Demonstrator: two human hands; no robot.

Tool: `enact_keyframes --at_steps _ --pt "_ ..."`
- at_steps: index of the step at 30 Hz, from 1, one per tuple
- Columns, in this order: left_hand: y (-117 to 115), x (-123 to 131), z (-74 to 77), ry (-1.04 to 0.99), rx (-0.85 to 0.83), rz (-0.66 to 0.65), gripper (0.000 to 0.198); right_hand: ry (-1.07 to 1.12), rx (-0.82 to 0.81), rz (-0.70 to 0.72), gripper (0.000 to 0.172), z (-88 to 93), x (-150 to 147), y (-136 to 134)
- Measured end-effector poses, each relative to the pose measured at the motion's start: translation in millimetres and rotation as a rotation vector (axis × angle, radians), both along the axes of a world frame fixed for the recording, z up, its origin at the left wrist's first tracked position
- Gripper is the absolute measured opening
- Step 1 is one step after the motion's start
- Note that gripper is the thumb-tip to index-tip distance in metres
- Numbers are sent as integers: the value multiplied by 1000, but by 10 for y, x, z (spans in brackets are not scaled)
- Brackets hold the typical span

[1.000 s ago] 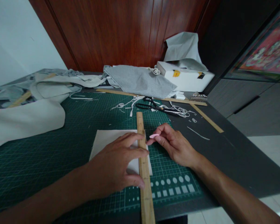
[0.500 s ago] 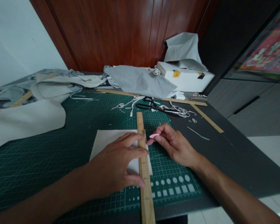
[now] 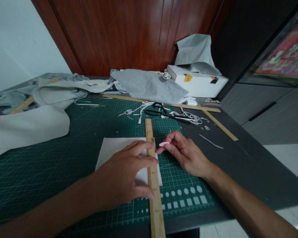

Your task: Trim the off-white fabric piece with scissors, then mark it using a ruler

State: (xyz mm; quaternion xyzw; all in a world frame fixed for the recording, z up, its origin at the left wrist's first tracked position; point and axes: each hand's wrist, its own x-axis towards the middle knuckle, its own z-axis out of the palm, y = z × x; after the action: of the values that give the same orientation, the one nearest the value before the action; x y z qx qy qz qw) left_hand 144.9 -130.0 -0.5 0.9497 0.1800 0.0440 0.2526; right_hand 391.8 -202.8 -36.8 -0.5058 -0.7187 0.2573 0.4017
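Observation:
A wooden ruler (image 3: 153, 178) lies lengthwise over the right part of a white fabric piece (image 3: 111, 147) on the green cutting mat (image 3: 84, 145). My left hand (image 3: 125, 170) rests with spread fingers across the fabric, its fingertips pressing on the ruler. To the right of the ruler, my right hand (image 3: 186, 153) pinches a thin pink piece of tailor's chalk (image 3: 164, 144) between thumb and fingers. Its lower fingertip is close to the ruler's right edge, where a narrow strip of fabric shows. The left hand hides much of the fabric.
Black-handled scissors (image 3: 169, 114) lie among white fabric scraps (image 3: 140, 110) beyond the ruler. Grey cloth (image 3: 149, 84), a white box (image 3: 198, 81) and another wooden ruler (image 3: 129, 98) are at the back. White fabric (image 3: 39, 129) spreads at the left.

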Motion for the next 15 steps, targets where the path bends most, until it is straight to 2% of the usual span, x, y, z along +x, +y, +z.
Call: enact_keyframes --at_steps 8,15 --pt "-25 9 4 -9 35 48 79 -16 3 -7 9 16 0 8" --pt "-14 11 -15 -23 13 45 79 -17 4 -11 7 21 -1 1"
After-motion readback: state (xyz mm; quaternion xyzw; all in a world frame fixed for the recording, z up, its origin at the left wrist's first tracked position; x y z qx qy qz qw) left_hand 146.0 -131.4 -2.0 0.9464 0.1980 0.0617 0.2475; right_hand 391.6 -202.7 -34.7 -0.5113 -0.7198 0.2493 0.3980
